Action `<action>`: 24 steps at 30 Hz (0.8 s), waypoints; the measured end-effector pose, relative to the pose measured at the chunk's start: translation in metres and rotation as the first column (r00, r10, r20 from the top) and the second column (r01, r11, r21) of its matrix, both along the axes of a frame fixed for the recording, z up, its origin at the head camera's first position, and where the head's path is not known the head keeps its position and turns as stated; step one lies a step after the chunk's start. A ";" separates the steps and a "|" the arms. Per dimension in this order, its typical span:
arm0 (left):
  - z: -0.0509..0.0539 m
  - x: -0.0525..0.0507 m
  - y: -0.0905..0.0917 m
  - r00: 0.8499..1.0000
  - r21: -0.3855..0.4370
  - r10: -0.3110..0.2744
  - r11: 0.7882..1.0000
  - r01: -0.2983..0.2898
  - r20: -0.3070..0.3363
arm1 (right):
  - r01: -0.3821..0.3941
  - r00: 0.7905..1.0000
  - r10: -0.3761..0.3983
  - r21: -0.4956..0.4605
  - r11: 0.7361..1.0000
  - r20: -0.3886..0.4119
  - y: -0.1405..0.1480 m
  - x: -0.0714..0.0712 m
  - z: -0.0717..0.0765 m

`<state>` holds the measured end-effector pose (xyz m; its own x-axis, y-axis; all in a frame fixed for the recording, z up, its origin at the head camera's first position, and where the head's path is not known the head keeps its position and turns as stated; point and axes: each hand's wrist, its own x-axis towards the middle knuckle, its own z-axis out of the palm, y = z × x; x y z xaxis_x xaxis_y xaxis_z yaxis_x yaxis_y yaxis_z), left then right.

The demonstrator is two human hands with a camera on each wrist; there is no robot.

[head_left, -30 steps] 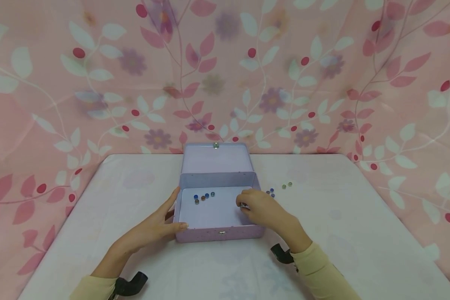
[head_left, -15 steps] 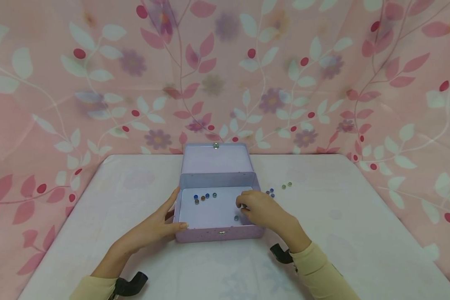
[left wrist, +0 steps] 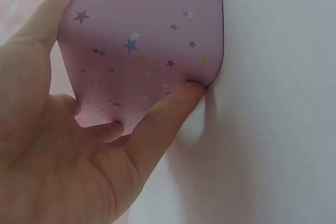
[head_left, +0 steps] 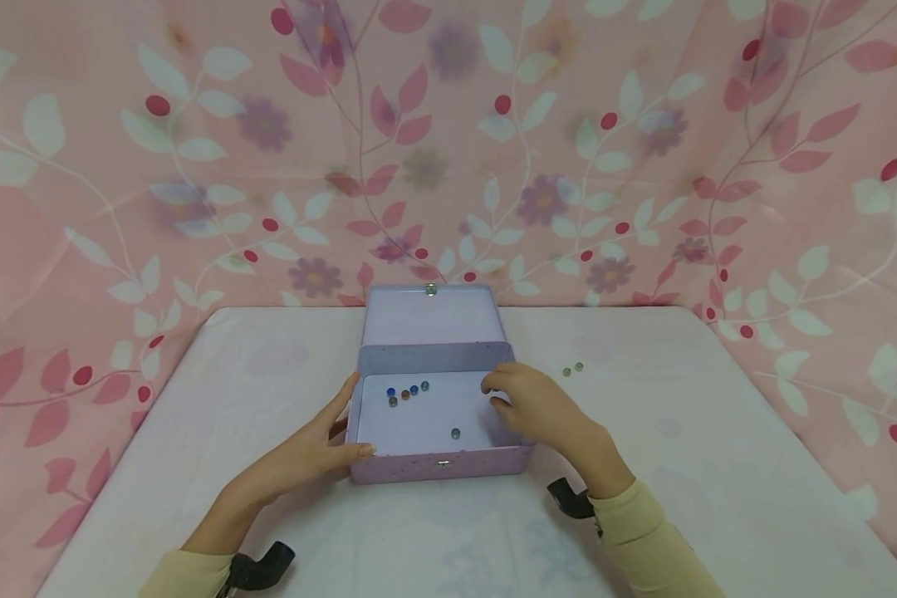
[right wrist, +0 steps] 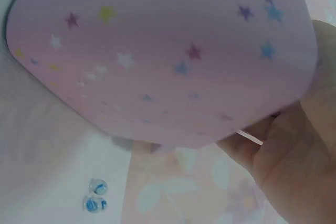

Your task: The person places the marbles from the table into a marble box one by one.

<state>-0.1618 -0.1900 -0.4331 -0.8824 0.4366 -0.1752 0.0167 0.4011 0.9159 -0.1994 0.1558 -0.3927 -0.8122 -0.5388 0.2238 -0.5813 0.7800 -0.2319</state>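
A purple tin box (head_left: pixel 439 465) stands with its lid (head_left: pixel 431 317) raised at the back. My left hand (head_left: pixel 316 446) grips its left end, thumb at the front corner; the left wrist view shows the fingers against the star-printed wall (left wrist: pixel 131 40). My right hand (head_left: pixel 536 405) hangs over the right rim, bent fingers inside the box, thumb and forefinger apart, with nothing visible between them. A greenish marble (head_left: pixel 456 433) lies alone near the front wall. Towards the back left of the box floor is a loose group of marbles, including a blue marble (head_left: pixel 391 392) and an amber marble (head_left: pixel 406 395).
Two pale green marbles (head_left: pixel 566 372) lie on the white-covered table (head_left: pixel 680 465) to the right of the box. Blue-streaked clear marbles (right wrist: pixel 95 204) appear beside the box in the right wrist view, hidden in the head view. A floral curtain (head_left: pixel 448 149) hangs behind the table.
The greenish marble has left my right hand and rolled left along the box floor. That hand has drawn back slightly right and up, covering the blue marbles outside. My left hand has stayed put.
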 end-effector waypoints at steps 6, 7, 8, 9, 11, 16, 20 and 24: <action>0.001 0.000 0.000 1.000 0.001 -0.002 1.000 0.002 -0.008 | 0.035 0.999 -0.037 -0.067 0.997 -0.030 0.014 -0.005 0.008; 0.001 0.000 0.000 1.000 0.001 -0.003 1.000 0.003 -0.009 | 0.039 0.999 -0.041 -0.077 0.996 -0.035 0.017 -0.007 0.008; 0.001 0.000 0.000 1.000 0.001 -0.003 1.000 0.003 -0.009 | 0.042 0.998 -0.046 -0.090 0.995 -0.040 0.020 -0.008 0.009; 0.001 0.000 0.000 1.000 0.001 -0.003 1.000 0.003 -0.008 | 0.044 0.998 -0.049 -0.102 0.994 -0.048 0.023 -0.009 0.010; 0.001 0.000 0.000 1.000 0.000 -0.001 1.000 0.001 -0.006 | 0.052 0.996 -0.060 -0.122 0.991 -0.062 0.029 -0.012 0.010; 0.002 0.001 0.000 1.000 -0.001 0.008 1.000 -0.008 0.004 | 0.110 0.992 -0.117 -0.139 0.984 -0.048 0.047 -0.020 0.008; 0.001 0.002 0.001 1.000 -0.010 0.011 1.000 -0.011 0.004 | 0.157 0.987 -0.161 -0.137 0.978 -0.018 0.059 -0.026 0.004; 0.002 0.002 0.001 1.000 -0.016 0.013 1.000 -0.013 0.004 | 0.205 0.979 -0.205 -0.135 0.969 0.012 0.072 -0.033 -0.002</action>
<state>-0.1599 -0.1889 -0.4312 -0.8875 0.4219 -0.1853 0.0077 0.4156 0.9095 -0.2324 0.2275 -0.3952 -0.9017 -0.3254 0.2848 -0.4128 0.8441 -0.3422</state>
